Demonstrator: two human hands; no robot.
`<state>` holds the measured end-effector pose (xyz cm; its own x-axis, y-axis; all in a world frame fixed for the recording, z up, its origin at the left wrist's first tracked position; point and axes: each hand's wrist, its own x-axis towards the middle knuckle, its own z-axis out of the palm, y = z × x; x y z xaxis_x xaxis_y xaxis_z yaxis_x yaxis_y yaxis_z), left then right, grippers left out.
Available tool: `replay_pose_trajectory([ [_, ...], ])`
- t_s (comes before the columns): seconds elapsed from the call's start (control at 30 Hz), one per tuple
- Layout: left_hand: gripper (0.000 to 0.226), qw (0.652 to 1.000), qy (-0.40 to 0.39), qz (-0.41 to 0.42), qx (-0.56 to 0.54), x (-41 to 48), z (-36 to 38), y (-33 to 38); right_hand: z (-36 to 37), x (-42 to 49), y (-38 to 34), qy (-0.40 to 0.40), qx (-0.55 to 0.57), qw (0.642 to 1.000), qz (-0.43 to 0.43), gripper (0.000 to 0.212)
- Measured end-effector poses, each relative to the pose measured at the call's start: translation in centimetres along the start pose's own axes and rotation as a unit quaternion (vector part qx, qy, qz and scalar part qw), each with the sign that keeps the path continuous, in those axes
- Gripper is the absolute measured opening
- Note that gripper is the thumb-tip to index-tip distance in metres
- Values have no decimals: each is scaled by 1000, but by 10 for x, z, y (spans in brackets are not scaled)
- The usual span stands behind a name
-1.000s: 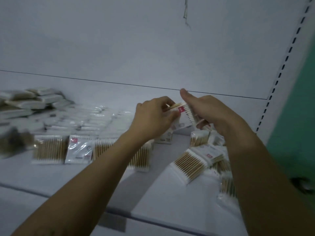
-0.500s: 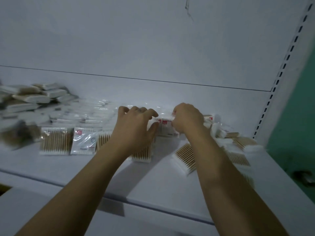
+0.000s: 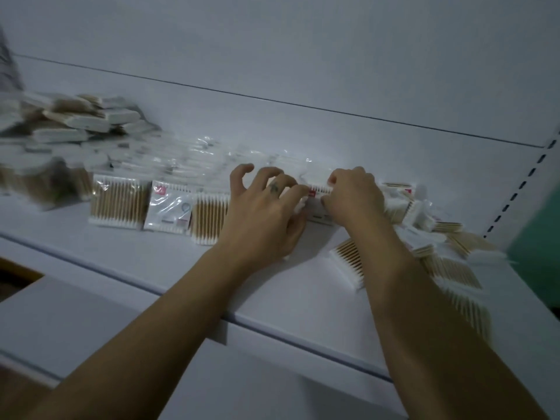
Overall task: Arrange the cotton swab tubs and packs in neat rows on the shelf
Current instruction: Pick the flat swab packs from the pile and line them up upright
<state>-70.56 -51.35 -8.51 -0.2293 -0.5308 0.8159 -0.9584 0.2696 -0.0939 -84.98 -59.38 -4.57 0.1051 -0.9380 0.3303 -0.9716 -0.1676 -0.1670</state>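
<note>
1. Shelf (image 3: 181, 268): white, with a back panel (image 3: 303, 56) behind it and a slotted upright (image 3: 521, 189) at its right end.
2. Row (image 3: 116, 204) of flat swab packs runs along the middle of the shelf from the left. Three packs lie in plain view, edge to edge. The second shows its printed side with a red label; the first and third show wooden sticks.
3. Left hand (image 3: 266, 213) hovers over the row's right end and covers whatever lies there. Its fingers are bent and spread like a claw, and two tips touch the left edge of the pack (image 3: 318, 207). Cannot tell whether they pinch it.
4. Right hand (image 3: 354, 198): fingers curled, grasping the same pack at its right side and top edge.
5. The pack sits low over the shelf, just right of the row and in line with it, red label up. Cannot tell whether it rests flat.
6. Left pile (image 3: 60, 125): blurred packs stacked loosely at the shelf's back left corner.
7. Clear bags (image 3: 194, 159) lie between the row and the back panel.
8. Right heap (image 3: 424, 225): unsorted packs at the shelf's right end, overlapping at odd angles. One loose pack (image 3: 348, 265) lies nearer the front edge, partly under the right forearm.
</note>
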Motion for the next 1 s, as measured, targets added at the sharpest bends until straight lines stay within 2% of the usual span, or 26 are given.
replay_pose_trajectory([
  [0.13,31,1000,-3,0,-9,-3,-2,-1,-31,-14,2,-18,85,996,-37,77],
  [0.2,32,1000,-21,3,-14,-3,-6,3,-54,-24,4,-32,71,995,-67,73],
  [0.27,32,999,-34,20,-22,-5,-9,8,-69,-36,8,-85,29,992,-90,65],
  [0.4,31,984,-84,85,-133,-7,-13,36,-76,-59,34,-152,-51,983,-90,61],
  [0.43,34,977,-124,87,-152,-5,-14,47,-75,-62,40,-164,-62,981,-87,63],
  [0.5,52,969,-201,72,-123,-1,-12,65,-72,-69,50,-179,-67,977,-92,65],
  [0.57,67,966,-235,52,-92,-1,-6,76,-67,-74,59,-169,-63,978,-106,67],
  [0.67,64,967,-236,10,-95,-1,-1,84,-67,-78,71,-137,-34,984,-113,69],
  [0.77,38,974,-204,-12,-102,0,0,86,-72,-84,80,-112,-6,986,-120,69],
  [0.83,24,970,-174,-56,-159,2,-2,84,-73,-87,86,-90,26,988,-121,66],
  [0.9,22,956,-135,-124,-227,8,-5,78,-75,-88,90,-76,69,988,-118,64],
  [1.0,27,929,-117,-195,-291,12,-16,74,-74,-90,91,-65,117,984,-115,61],
])
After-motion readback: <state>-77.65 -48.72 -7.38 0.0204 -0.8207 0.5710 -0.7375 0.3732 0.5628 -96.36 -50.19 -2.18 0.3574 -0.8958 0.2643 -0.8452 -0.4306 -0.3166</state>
